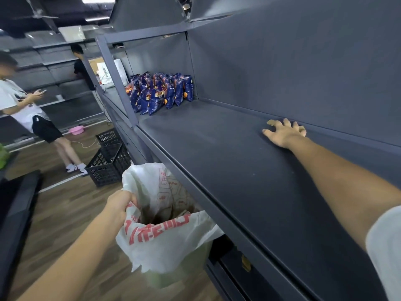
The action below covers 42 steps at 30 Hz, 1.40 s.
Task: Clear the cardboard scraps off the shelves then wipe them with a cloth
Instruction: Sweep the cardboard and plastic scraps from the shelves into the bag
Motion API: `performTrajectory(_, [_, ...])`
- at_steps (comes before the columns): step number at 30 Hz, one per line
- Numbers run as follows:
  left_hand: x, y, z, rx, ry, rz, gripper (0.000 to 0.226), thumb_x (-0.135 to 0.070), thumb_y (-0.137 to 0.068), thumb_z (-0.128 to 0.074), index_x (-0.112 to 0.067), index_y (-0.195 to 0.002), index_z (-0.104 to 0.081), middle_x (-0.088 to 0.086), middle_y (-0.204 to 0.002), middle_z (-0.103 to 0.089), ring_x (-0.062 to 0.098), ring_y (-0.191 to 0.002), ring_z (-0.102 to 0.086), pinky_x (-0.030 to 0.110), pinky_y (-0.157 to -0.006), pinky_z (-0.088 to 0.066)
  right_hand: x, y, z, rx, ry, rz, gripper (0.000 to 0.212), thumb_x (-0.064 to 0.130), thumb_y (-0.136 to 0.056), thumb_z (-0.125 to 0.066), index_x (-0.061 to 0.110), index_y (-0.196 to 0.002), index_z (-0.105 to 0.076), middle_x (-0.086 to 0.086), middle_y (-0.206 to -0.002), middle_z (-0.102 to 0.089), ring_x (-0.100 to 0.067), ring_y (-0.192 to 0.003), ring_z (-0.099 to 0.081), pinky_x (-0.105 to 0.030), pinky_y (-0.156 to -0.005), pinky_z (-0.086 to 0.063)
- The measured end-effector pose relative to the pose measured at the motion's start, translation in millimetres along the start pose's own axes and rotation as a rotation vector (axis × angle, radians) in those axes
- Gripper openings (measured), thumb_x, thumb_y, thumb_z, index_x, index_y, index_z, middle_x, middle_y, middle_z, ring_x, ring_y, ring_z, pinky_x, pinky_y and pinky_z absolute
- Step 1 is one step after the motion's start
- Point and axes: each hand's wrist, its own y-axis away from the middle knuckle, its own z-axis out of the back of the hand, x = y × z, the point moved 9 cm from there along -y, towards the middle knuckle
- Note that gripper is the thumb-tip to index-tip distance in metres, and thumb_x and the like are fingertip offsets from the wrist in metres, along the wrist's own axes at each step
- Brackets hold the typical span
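Reaching right hand [285, 133]: we laid it, fingers spread, on the dark grey shelf [217, 148] near the back wall.
Cardboard scrap [271, 122]: it lay at the shelf's back edge, just beside that hand; we could not tell if they touched.
Left hand [120, 203]: we gripped the rim of the white plastic bag [165, 242].
Bag writing: red characters we could not read.
Snack packets [160, 92]: blue, standing at the shelf's far end, print illegible.
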Motion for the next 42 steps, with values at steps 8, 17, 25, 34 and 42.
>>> performTrajectory(8, [-3.7, -3.5, 2.3, -0.007, -0.068, 0.009, 0.058, 0.021, -0.07, -0.035, 0.001, -0.122, -0.054, 0.025, -0.102, -0.057, 0.048, -0.1, -0.056, 0.052, -0.086, -0.05, 13.1, -17.8, -11.0, 0.06, 0.092, 0.005, 0.071, 0.065, -0.09, -0.02, 0.026, -0.149, -0.01, 0.002, -0.159, -0.002, -0.03, -0.145, 0.003, -0.057, -0.114, -0.001])
performTrajectory(17, [-8.8, -21.3, 5.3, 0.011, -0.072, -0.001, 0.062, 0.023, -0.067, -0.038, 0.002, -0.123, -0.054, 0.026, -0.12, -0.057, 0.05, -0.107, -0.054, 0.053, -0.09, -0.048, 94.7, 13.8, -44.0, 0.144, 0.146, 0.266, 0.072, 0.071, -0.085, -0.012, 0.033, -0.147, -0.01, 0.004, -0.158, -0.009, -0.025, -0.145, -0.005, -0.061, -0.111, -0.006])
performTrajectory(25, [-12.6, -27.7, 7.3, 0.03, -0.112, -0.018, 0.046, 0.022, -0.067, -0.041, 0.001, -0.104, -0.056, 0.026, -0.109, -0.058, 0.049, -0.101, -0.057, 0.05, -0.082, -0.052, 231.7, 145.9, -93.5, 0.257, 0.115, 0.814, 0.073, 0.066, -0.089, -0.016, 0.022, -0.147, -0.015, 0.004, -0.158, -0.004, -0.023, -0.146, 0.0, -0.058, -0.112, 0.003])
performTrajectory(34, [-13.7, -31.8, 9.6, 0.052, -0.066, -0.04, 0.028, 0.024, -0.069, -0.041, 0.004, -0.08, -0.057, 0.017, -0.08, -0.053, 0.034, -0.084, -0.056, 0.042, -0.084, -0.053, 291.8, 242.5, -138.1, 0.435, 0.139, 1.116, 0.056, 0.049, -0.096, -0.028, 0.006, -0.126, -0.047, -0.01, -0.128, -0.051, -0.025, -0.119, -0.045, -0.043, -0.101, -0.038])
performTrajectory(42, [-13.3, -28.0, 14.3, 0.056, -0.138, -0.058, 0.053, 0.022, -0.069, -0.044, 0.005, -0.118, -0.056, 0.024, -0.114, -0.057, 0.045, -0.112, -0.054, 0.054, -0.098, -0.046, 294.4, 201.7, -100.0, 0.124, 0.12, 1.054, 0.033, 0.02, -0.093, -0.039, 0.009, -0.12, -0.055, -0.009, -0.127, -0.051, -0.029, -0.117, -0.045, -0.04, -0.096, -0.041])
